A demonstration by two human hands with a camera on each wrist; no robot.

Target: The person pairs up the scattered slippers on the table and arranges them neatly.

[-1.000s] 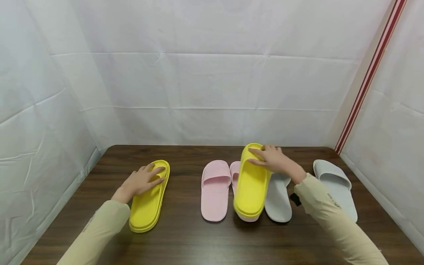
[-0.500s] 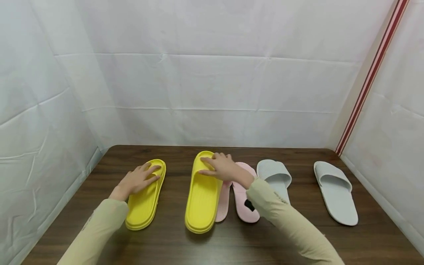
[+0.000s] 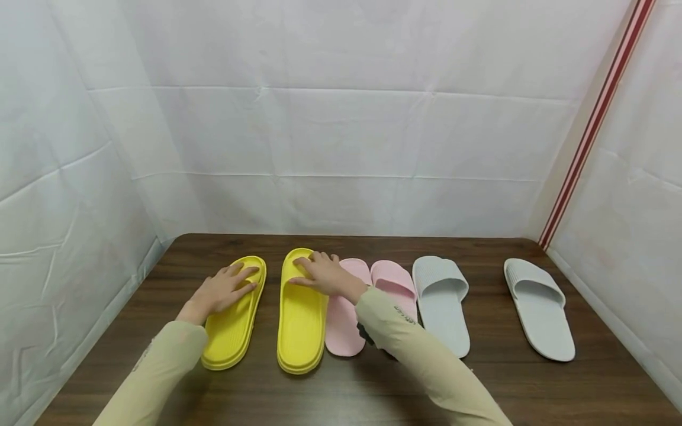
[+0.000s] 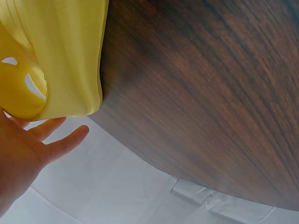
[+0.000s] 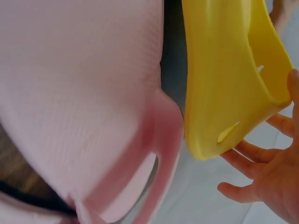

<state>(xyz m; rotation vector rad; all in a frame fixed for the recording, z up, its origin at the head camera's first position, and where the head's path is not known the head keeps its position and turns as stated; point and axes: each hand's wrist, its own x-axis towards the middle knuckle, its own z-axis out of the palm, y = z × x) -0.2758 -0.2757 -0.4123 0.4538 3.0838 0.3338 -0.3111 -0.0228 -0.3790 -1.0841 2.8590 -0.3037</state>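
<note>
Qty: 2 yellow (L yellow slide (image 3: 229, 340), R yellow slide (image 3: 300, 337)); 2 pink (L pink slide (image 3: 343, 331), R pink slide (image 3: 393, 275)); 2 grey (L grey slide (image 3: 444, 313), R grey slide (image 3: 543, 322)). Total: 6 pcs, in a L-to-R row at the brown wood-grain surface (image 3: 298, 408); toes to far edge. R yellow slide overlaps L pink slide's edge in head view; contact w/ surface: can't tell. R grey slide well apart. R sleeve (image 3: 426, 361) blocks most of R pink slide's heel. Backdrop: white cloth (image 3: 341, 118), red-striped band (image 3: 595, 121) at R. Hands apart from each other: L hand (image 3: 218, 291) grips L yellow slide at strap; R hand (image 3: 326, 275) grips R yellow slide likewise, forearm angled across body.
</note>
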